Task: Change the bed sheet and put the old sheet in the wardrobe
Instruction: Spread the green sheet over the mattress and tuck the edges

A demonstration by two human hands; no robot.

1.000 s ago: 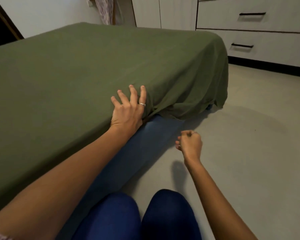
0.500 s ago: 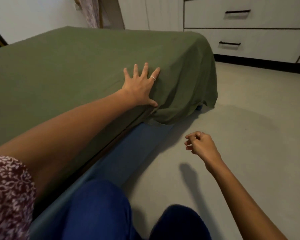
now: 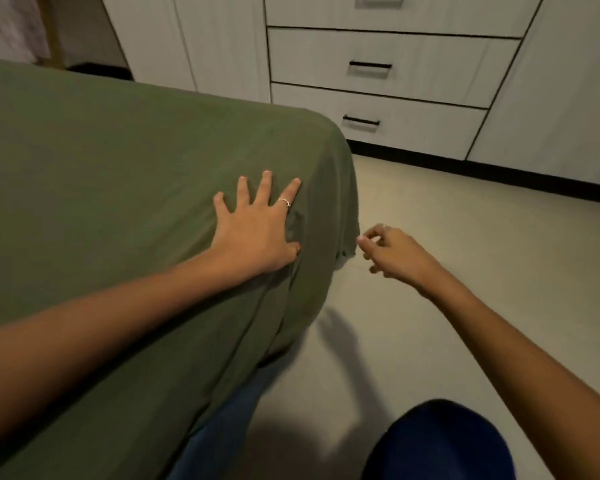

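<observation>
Left hand (image 3: 257,230) flat, fingers spread, on green sheet (image 3: 101,174); right hand (image 3: 390,252) loosely curled, empty

left hand (image 3: 257,230) on sheet (image 3: 118,185); wardrobe (image 3: 378,74) behind bed.

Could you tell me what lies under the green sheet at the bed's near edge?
Below the green sheet, a blue layer shows at the near edge. Everything else under it is covered. The left hand presses flat on top.

Mattress (image 3: 222,427) mostly hidden under sheet (image 3: 118,168); top drawer (image 3: 378,8) perhaps cut off.
</observation>
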